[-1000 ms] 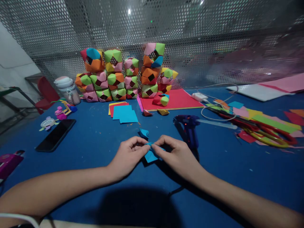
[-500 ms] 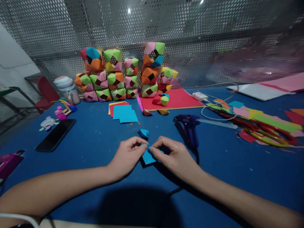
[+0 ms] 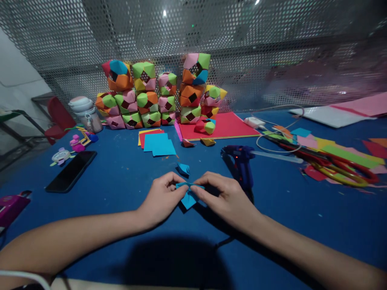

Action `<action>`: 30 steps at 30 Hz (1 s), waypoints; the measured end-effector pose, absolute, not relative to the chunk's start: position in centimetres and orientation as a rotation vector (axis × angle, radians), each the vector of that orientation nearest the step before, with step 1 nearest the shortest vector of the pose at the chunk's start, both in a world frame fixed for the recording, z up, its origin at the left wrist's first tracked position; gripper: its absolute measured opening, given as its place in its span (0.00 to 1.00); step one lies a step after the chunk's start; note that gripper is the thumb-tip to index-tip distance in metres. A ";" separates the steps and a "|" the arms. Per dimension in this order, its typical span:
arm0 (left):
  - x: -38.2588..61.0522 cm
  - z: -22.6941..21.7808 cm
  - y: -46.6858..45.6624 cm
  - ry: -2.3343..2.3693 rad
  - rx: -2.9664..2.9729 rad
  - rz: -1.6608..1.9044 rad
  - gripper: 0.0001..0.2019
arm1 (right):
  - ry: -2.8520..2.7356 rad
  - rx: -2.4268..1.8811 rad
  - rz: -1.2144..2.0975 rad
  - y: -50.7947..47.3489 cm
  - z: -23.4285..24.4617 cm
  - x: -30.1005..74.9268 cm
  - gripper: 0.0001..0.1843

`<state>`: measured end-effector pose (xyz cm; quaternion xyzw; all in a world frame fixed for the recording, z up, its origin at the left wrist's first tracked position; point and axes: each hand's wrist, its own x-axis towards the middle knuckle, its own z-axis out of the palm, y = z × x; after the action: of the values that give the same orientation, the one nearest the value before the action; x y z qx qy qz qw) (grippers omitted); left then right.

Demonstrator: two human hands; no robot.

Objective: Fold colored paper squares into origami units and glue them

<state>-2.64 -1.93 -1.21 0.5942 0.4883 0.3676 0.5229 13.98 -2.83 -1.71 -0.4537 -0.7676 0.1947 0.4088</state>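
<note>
A small piece of blue paper (image 3: 189, 201), partly folded, is pinched between both hands just above the blue table. My left hand (image 3: 161, 198) grips its left side with thumb and fingers. My right hand (image 3: 226, 197) is closed on its right side, thumb near the middle. Fingers cover part of the paper's upper edge. Just beyond the fingertips lies a folded blue paper piece (image 3: 183, 168). A red folded piece (image 3: 188, 143) and an orange-yellow one (image 3: 207, 141) lie farther back.
Blue paper squares (image 3: 163, 146) lie back left of centre. A dark blue glue gun (image 3: 243, 165) stands right of my right hand. Scissors (image 3: 338, 171) rest on paper scraps at the right. Stacked origami blocks (image 3: 148, 102) line the back. A phone (image 3: 71, 172) lies left.
The blue paper has turned slightly between my fingers, and more of its upper left edge shows. Both hands have shifted only a little; everything else on the table stays put.
</note>
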 end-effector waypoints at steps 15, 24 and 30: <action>-2.6 -0.9 -1.6 1.151 1.421 0.980 0.06 | -1.887 -1.171 0.623 -2.7 -1.4 14.0 0.06; -2.6 -0.8 -1.7 1.116 1.482 0.928 0.09 | -1.852 -1.213 0.698 -2.4 -1.6 13.9 0.09; -2.7 -1.0 -1.6 1.155 1.511 0.916 0.08 | -1.844 -1.168 0.676 -2.6 -1.5 14.0 0.08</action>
<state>-2.71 -1.62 -1.04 0.6229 0.4760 0.3777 0.4927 13.99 -2.58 -1.53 -0.4648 -0.7341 0.2693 0.4154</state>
